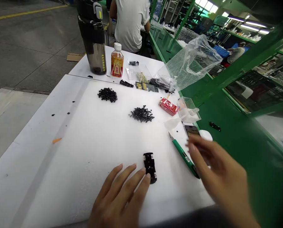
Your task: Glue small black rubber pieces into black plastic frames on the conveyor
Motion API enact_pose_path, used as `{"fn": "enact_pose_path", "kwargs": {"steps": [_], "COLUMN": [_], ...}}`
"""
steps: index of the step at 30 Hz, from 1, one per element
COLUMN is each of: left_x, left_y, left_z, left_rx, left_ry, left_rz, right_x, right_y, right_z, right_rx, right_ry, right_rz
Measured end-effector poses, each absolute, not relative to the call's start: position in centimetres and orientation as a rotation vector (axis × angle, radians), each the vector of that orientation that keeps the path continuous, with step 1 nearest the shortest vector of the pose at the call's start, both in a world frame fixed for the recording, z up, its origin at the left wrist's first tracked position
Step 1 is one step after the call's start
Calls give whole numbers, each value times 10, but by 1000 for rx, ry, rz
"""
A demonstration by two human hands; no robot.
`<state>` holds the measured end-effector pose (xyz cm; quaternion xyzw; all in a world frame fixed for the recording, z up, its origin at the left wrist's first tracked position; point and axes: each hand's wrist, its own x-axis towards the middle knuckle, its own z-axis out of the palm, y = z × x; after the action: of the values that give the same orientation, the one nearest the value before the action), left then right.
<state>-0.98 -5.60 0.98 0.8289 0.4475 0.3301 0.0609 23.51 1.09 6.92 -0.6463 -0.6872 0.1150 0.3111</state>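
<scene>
A small black plastic part (150,167) with a long, notched outline lies flat on the white table. My left hand (122,193) rests open over the table, fingers stretched out, with fingertips against or just beside the part's left edge. To the right, my right hand (217,171) is raised and somewhat blurred. Its thumb and fingertips come together in a pinch; whatever is between them, if anything, cannot be made out. Under and left of that hand lies a green utility knife (183,155), blade out. Two heaps of tiny black pieces, a nearer pile (141,114) and a farther pile (107,94), sit beyond.
A red packet (168,106), a clear plastic box (189,109) and a phone (191,130) line the right side. A tumbler (93,47), a drink bottle (117,61) and a plastic bag (191,61) stand at the back. An orange scrap (57,140) lies left. A person sits beyond.
</scene>
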Motion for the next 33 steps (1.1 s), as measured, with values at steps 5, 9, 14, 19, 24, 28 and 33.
{"fn": "enact_pose_path", "kwargs": {"steps": [5,9,14,19,24,28,33], "left_x": [-9,-8,-10,-7,-5,-8,-9], "left_y": [-66,-67,-68,-64,-62,-63,-65], "left_z": [3,3,6,10,9,10,11], "left_rx": [2641,2667,2637,2625,2614,2594,2570], "left_ry": [1368,1367,1374,1384,1346,1343,1345], "left_rz": [942,894,835,810,808,765,766], "right_x": [242,233,232,222,203,201,202], "right_y": [87,105,50,-10,-20,-17,-19], "right_z": [45,36,55,47,37,37,36], "right_rx": [-1805,-1702,-1585,-1507,-1373,-1584,-1608], "right_ry": [-1572,-1623,-1277,-553,-502,-508,-544], "right_rz": [725,862,946,1295,1345,1299,1347]}}
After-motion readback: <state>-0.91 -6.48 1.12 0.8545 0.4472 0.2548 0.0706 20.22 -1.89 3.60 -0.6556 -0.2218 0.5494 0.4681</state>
